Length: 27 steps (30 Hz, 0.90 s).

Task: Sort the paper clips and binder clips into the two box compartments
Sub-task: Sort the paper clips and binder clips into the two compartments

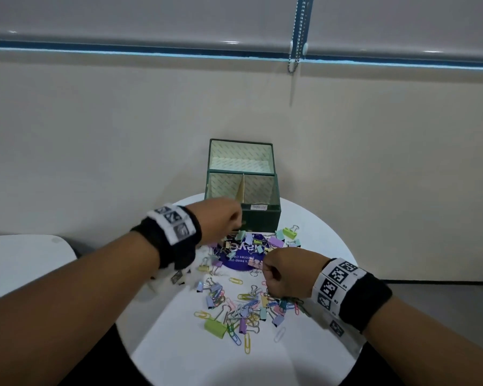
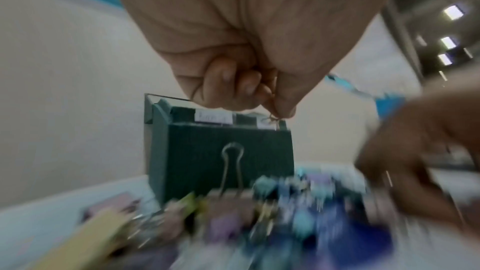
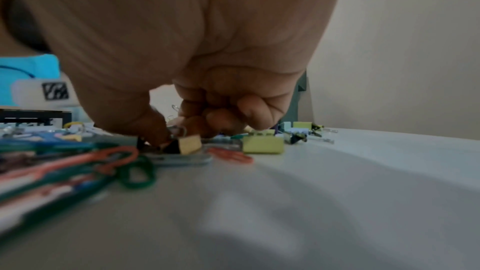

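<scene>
A dark green box (image 1: 262, 221) stands open at the back of the table, and a card divider (image 1: 241, 188) splits it into two compartments. Coloured paper clips and binder clips (image 1: 243, 305) lie scattered in front of it. My left hand (image 1: 233, 225) hovers at the box's front left corner with its fingers curled. It pinches a thin wire clip (image 2: 274, 114), whose kind I cannot tell. My right hand (image 1: 271, 277) is down on the pile. Its thumb and finger pinch the handle of a small tan binder clip (image 3: 191, 144) that rests on the table.
The round white table (image 1: 324, 246) carries a purple printed disc (image 1: 240, 260) under part of the pile. A large green binder clip (image 1: 215, 328) lies near the front. A second white tabletop (image 1: 25, 254) sits to the left. The wall is close behind the box.
</scene>
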Motion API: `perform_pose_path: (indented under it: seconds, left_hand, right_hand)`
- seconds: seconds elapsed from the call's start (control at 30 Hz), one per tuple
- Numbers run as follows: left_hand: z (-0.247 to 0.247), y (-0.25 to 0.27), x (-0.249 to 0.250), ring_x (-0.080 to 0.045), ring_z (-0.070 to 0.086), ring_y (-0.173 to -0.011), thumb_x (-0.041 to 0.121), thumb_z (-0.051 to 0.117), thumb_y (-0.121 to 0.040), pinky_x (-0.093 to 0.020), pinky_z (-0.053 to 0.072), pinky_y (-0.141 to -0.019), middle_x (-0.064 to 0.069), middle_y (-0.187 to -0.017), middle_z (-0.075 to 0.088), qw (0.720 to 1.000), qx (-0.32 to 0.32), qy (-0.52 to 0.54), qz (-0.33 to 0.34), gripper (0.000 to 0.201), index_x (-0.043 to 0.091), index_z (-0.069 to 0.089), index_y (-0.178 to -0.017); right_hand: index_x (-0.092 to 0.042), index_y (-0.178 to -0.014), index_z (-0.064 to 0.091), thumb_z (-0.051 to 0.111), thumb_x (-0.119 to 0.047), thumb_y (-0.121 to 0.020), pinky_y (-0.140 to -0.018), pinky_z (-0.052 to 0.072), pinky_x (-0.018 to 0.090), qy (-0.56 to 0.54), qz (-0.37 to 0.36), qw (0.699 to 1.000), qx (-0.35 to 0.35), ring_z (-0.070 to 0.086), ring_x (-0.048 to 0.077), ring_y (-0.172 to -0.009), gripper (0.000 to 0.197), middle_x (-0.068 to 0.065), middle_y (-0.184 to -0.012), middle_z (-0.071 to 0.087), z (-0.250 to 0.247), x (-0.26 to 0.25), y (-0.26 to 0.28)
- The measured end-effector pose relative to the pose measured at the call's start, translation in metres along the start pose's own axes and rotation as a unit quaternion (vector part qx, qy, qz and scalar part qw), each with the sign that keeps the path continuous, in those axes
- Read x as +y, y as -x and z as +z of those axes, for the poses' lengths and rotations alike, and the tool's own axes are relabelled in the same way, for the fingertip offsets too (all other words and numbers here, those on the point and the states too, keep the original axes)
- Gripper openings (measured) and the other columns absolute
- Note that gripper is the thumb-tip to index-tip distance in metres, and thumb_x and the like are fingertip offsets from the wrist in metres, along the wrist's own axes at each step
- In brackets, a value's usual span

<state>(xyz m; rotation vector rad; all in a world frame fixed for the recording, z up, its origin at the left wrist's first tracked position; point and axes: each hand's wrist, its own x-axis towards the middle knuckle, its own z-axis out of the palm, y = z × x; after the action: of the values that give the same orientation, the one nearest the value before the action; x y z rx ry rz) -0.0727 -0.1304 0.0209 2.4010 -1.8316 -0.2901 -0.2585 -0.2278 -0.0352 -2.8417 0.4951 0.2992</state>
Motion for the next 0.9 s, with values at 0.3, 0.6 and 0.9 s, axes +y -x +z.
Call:
perform_pose_path:
  seconds: [0.3, 0.6, 0.9]
  left_hand:
    - [-0.027, -0.072, 0.014, -0.011, 0.066, -0.070, 0.017, 0.050, -0.102, -0.023, 0.054, -0.064, -0.006, -0.099, 0.072, 0.964, 0.054, 0.250, -0.067, 0.026, 0.015, 0.059, -0.126]
    - [-0.033, -0.002, -0.027, -0.002, 0.060, -0.087, 0.027, 0.060, -0.097, -0.022, 0.046, -0.078, 0.015, -0.101, 0.064, 0.991, 0.104, 0.079, -0.029, 0.017, 0.029, 0.066, -0.113]
    - [0.012, 0.047, -0.041, -0.007, 0.058, -0.082, 0.034, 0.068, -0.089, -0.021, 0.043, -0.070, 0.014, -0.089, 0.063, 0.998, -0.037, -0.011, -0.042, 0.006, 0.036, 0.067, -0.094]
  right_hand:
    - [-0.021, -0.080, 0.058, 0.056, -0.024, -0.084, -0.073, 0.057, 0.035, 0.000, 0.017, 1.000, -0.007, 0.063, 0.025, -0.079, 0.004, 0.003, -0.084, 0.067, 0.000, 0.000, -0.003]
    - [-0.031, -0.088, 0.058, 0.060, -0.027, -0.090, -0.071, 0.050, 0.025, -0.044, 0.005, 0.999, 0.028, 0.055, 0.011, -0.077, 0.006, -0.012, -0.078, 0.057, 0.000, 0.008, -0.003]
    - [-0.027, -0.071, 0.053, 0.064, -0.020, -0.082, -0.071, 0.057, 0.032, -0.023, 0.012, 0.999, -0.021, 0.053, 0.014, -0.069, 0.017, -0.007, -0.072, 0.060, 0.002, 0.002, -0.006]
